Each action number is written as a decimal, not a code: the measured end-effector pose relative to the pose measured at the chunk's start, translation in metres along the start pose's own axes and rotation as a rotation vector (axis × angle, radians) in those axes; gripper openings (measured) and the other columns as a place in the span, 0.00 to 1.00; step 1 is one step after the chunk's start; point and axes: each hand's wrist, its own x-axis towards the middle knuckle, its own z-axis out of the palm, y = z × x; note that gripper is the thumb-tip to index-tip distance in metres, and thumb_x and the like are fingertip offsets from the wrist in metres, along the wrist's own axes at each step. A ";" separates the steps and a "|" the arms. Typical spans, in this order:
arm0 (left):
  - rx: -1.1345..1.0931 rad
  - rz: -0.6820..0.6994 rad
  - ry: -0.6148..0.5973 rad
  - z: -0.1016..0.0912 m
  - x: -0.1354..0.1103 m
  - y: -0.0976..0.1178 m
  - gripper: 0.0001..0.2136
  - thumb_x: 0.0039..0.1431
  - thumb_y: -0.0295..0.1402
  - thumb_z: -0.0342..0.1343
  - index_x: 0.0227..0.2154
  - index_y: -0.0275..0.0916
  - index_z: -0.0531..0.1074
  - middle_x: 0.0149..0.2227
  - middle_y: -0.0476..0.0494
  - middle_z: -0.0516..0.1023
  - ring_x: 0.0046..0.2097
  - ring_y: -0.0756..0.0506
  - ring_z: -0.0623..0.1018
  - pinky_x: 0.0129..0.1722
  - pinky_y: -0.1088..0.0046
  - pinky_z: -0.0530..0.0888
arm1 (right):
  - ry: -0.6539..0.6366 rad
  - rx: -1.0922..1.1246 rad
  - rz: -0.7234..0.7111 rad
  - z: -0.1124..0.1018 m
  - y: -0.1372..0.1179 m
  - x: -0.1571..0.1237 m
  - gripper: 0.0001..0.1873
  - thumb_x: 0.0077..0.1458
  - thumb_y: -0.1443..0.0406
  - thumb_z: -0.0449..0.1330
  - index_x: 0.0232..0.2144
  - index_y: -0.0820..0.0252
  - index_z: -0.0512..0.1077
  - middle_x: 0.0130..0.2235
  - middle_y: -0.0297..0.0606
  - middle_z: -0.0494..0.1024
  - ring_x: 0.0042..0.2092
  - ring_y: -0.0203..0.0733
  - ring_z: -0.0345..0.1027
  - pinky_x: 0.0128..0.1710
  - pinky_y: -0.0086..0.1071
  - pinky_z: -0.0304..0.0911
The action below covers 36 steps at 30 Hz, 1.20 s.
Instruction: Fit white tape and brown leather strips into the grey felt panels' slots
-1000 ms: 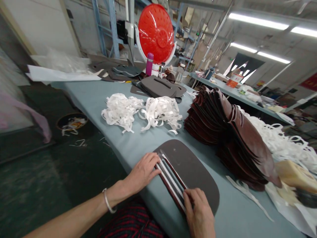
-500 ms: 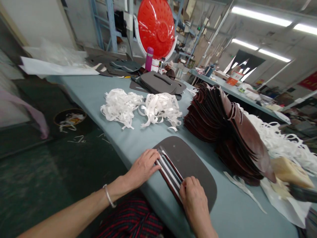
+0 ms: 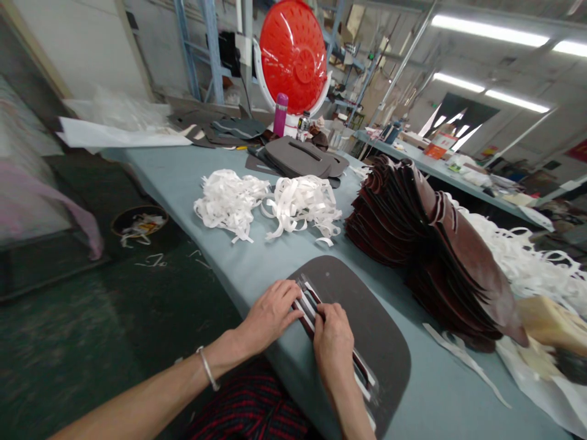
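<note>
A rounded dark grey panel [image 3: 367, 311] lies flat near the table's front edge. Along a slot in it run a dark brown edging strip [image 3: 365, 366] and white tape [image 3: 306, 309]. My left hand [image 3: 275, 308] rests at the far end of the slot, fingers together over the strip and thumb on its near side. Closer to me, my right hand [image 3: 334, 342] is curled over the slot's middle, with thumb and fingers pinching the strip's edge. Its palm and wrist hide part of the slot.
Two heaps of white tape [image 3: 232, 201] lie beyond the panel. To the right stands a thick stack of brown leather pieces [image 3: 413, 238]. Grey panels [image 3: 298, 156], a purple bottle [image 3: 280, 115] and a red fan [image 3: 293, 55] are at the back. A basket [image 3: 140, 223] sits on the floor.
My right hand has moved up along the slot towards my left hand, uncovering the slot's near end. The left hand stays at the far end. The view has shifted slightly.
</note>
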 end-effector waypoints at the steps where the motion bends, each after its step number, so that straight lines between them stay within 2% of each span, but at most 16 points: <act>1: -0.001 -0.001 -0.002 0.000 0.000 0.000 0.10 0.61 0.35 0.53 0.44 0.41 0.66 0.46 0.42 0.69 0.52 0.43 0.68 0.51 0.59 0.70 | 0.005 0.020 0.002 0.003 -0.004 0.004 0.13 0.55 0.74 0.49 0.35 0.60 0.72 0.34 0.40 0.72 0.39 0.44 0.65 0.40 0.33 0.60; 5: 0.011 -0.003 -0.001 0.001 0.000 0.000 0.12 0.60 0.35 0.54 0.46 0.42 0.65 0.47 0.43 0.69 0.51 0.43 0.68 0.51 0.59 0.70 | 0.032 0.022 -0.019 0.012 -0.015 0.011 0.16 0.54 0.76 0.47 0.35 0.61 0.73 0.34 0.42 0.72 0.39 0.45 0.64 0.38 0.35 0.60; 8: 0.064 0.022 -0.011 0.003 0.001 0.000 0.14 0.62 0.33 0.52 0.51 0.43 0.64 0.48 0.42 0.68 0.52 0.42 0.68 0.52 0.58 0.70 | 0.062 -0.119 -0.105 0.017 -0.024 0.007 0.17 0.55 0.76 0.46 0.38 0.61 0.73 0.35 0.44 0.71 0.38 0.47 0.63 0.35 0.37 0.60; 13: 0.152 0.076 -0.027 0.006 0.002 -0.001 0.11 0.62 0.32 0.50 0.48 0.40 0.67 0.47 0.42 0.69 0.51 0.42 0.68 0.52 0.58 0.69 | 0.021 -0.330 -0.225 0.016 -0.027 -0.007 0.15 0.57 0.76 0.46 0.38 0.65 0.72 0.36 0.48 0.71 0.38 0.51 0.62 0.34 0.43 0.61; 17: 0.194 0.098 -0.028 0.005 0.002 -0.001 0.12 0.62 0.32 0.50 0.49 0.40 0.67 0.47 0.41 0.69 0.51 0.42 0.68 0.51 0.58 0.70 | 0.025 -0.351 -0.265 -0.002 0.001 -0.040 0.17 0.57 0.76 0.45 0.42 0.64 0.71 0.39 0.48 0.72 0.40 0.51 0.62 0.35 0.42 0.63; 23: 0.189 0.111 -0.014 0.006 0.001 0.000 0.13 0.63 0.32 0.50 0.49 0.40 0.67 0.47 0.41 0.69 0.51 0.42 0.68 0.52 0.57 0.70 | 0.037 -0.276 -0.329 -0.045 0.062 -0.115 0.20 0.59 0.73 0.46 0.52 0.62 0.65 0.44 0.50 0.71 0.45 0.52 0.62 0.41 0.44 0.64; 26: 0.191 0.110 -0.021 0.008 0.001 0.000 0.13 0.63 0.33 0.49 0.50 0.40 0.67 0.48 0.40 0.69 0.51 0.42 0.68 0.52 0.57 0.69 | -0.004 -0.255 -0.301 -0.056 0.071 -0.133 0.20 0.59 0.72 0.47 0.53 0.63 0.64 0.46 0.50 0.71 0.46 0.52 0.62 0.42 0.46 0.62; 30: 0.175 0.124 -0.025 0.011 0.000 -0.003 0.13 0.63 0.34 0.49 0.50 0.41 0.67 0.48 0.40 0.69 0.51 0.42 0.69 0.52 0.56 0.69 | -0.046 -0.130 -0.161 -0.061 0.067 -0.132 0.16 0.60 0.72 0.47 0.47 0.61 0.68 0.44 0.46 0.71 0.44 0.48 0.62 0.42 0.43 0.63; 33: 0.181 0.130 -0.022 0.013 0.001 -0.006 0.14 0.63 0.35 0.49 0.50 0.41 0.67 0.49 0.40 0.68 0.51 0.41 0.68 0.52 0.56 0.69 | 0.012 0.065 -0.033 -0.066 0.065 -0.127 0.11 0.61 0.72 0.47 0.38 0.60 0.68 0.40 0.42 0.70 0.42 0.42 0.63 0.41 0.38 0.64; 36: 0.192 0.135 -0.026 0.015 0.001 -0.008 0.14 0.63 0.35 0.48 0.51 0.41 0.67 0.49 0.40 0.68 0.52 0.41 0.68 0.53 0.57 0.68 | 0.085 0.183 0.044 -0.070 0.064 -0.122 0.11 0.61 0.72 0.47 0.38 0.59 0.67 0.41 0.42 0.70 0.44 0.41 0.64 0.43 0.36 0.64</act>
